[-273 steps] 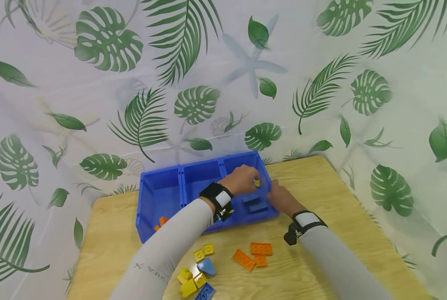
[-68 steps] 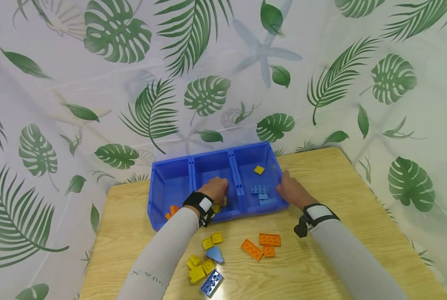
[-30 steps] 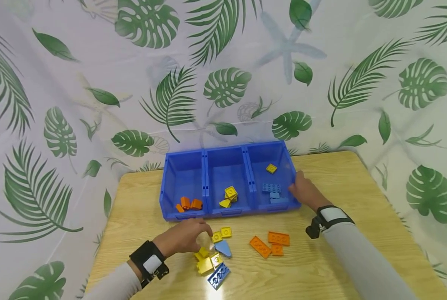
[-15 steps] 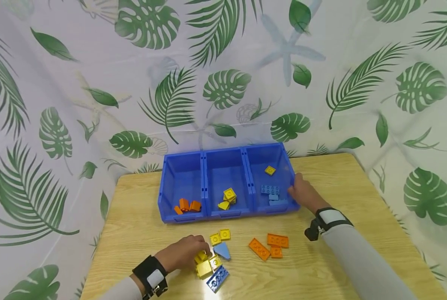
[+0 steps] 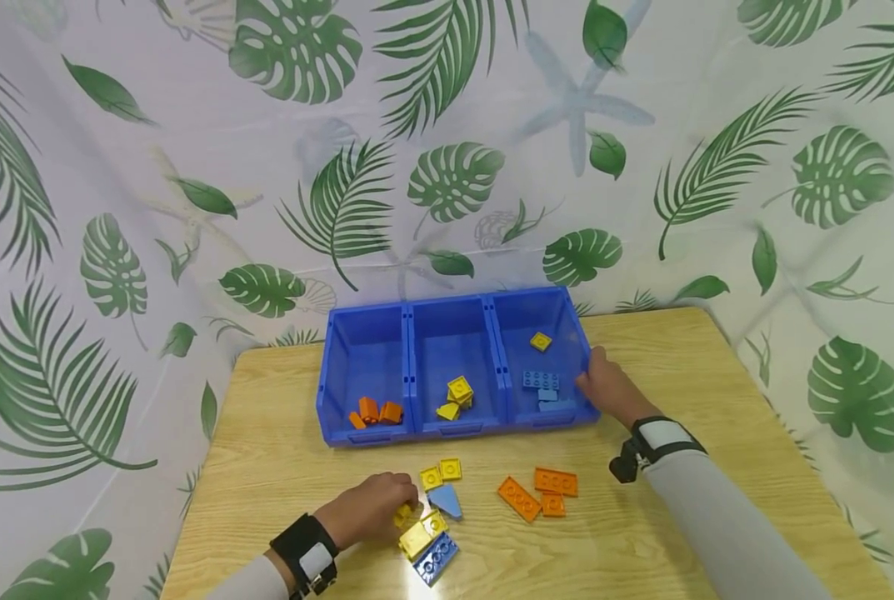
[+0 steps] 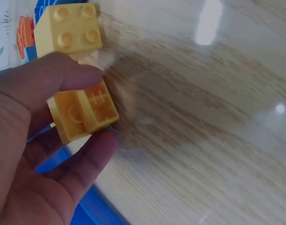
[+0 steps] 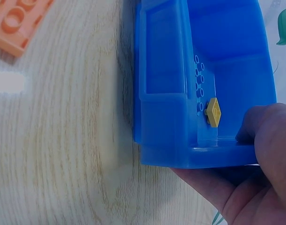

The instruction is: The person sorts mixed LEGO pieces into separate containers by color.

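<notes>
On the table, my left hand [image 5: 367, 507] pinches a yellow toy brick [image 6: 84, 112] between thumb and fingers; its hollow underside shows in the left wrist view. Beside it lie a larger yellow brick [image 5: 415, 540], a small yellow one [image 5: 435, 522] and a dark blue brick [image 5: 435, 558]. My right hand [image 5: 613, 385] grips the right side wall of a blue three-compartment bin [image 7: 164, 93], thumb inside and fingers outside. Orange bricks [image 5: 369, 409] lie in the left compartment, yellow bricks [image 5: 458, 390] in the middle. The right one holds blue bricks [image 5: 540, 380] and a yellow square brick [image 5: 541, 341].
Two yellow square bricks [image 5: 450, 468] and a light blue triangular brick [image 5: 445, 501] lie right of the left hand. Three orange bricks [image 5: 519, 498] lie farther right on the wooden table [image 5: 641, 533]. A leaf-print cloth [image 5: 447, 108] hangs behind the bin.
My left hand moved from the right compartment to the middle one, then down to the loose bricks, where it took hold of a yellow brick. My right hand stayed on the bin wall.
</notes>
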The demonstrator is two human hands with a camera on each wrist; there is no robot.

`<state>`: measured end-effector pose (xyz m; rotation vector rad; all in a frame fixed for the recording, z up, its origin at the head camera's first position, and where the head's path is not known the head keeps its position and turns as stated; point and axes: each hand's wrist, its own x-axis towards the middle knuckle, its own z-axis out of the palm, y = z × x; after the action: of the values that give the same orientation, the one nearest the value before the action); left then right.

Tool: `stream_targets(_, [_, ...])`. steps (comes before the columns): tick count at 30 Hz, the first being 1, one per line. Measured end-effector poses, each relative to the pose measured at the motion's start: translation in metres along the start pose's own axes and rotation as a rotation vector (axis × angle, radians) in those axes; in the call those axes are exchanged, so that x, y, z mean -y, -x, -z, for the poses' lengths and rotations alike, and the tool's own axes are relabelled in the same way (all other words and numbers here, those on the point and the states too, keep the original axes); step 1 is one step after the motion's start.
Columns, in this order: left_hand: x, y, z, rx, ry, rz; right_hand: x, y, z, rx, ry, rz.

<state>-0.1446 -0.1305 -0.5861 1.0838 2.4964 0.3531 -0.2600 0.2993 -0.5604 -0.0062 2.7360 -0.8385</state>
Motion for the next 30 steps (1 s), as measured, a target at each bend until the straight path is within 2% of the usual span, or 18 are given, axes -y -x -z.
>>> stream_targets(4, [0.002,0.0,0.002,0.018,0.025,0.013,-0.001,0.0,0.0,-0.002,-0.003,-0.003])
stream_targets(7, [0.001,-0.001,0.009,0.02,0.031,0.016,-0.002,0.0,0.0,-0.004,-0.004,-0.002])
stream_targets(11, [-0.005,-0.006,0.03,-0.01,0.014,0.021,-0.003,0.0,0.0,-0.011,-0.004,0.015])
stream_targets(14, [-0.011,-0.015,0.053,-0.067,-0.007,0.013,-0.004,0.001,0.002,-0.018,-0.005,0.027])
stream_targets(20, [-0.027,-0.04,0.105,-0.212,-0.063,-0.042,-0.003,0.002,0.004,-0.018,-0.015,0.03])
stream_targets(23, [-0.031,-0.058,0.125,-0.252,-0.1,-0.054,-0.003,0.002,0.003,-0.011,-0.013,0.021])
stream_targets(25, [-0.032,-0.07,0.137,-0.261,-0.099,-0.053,-0.002,0.002,0.003,-0.008,-0.009,0.015])
stream_targets(30, [-0.03,-0.097,0.159,-0.236,-0.051,0.008,0.0,0.001,0.002,-0.014,0.004,0.01])
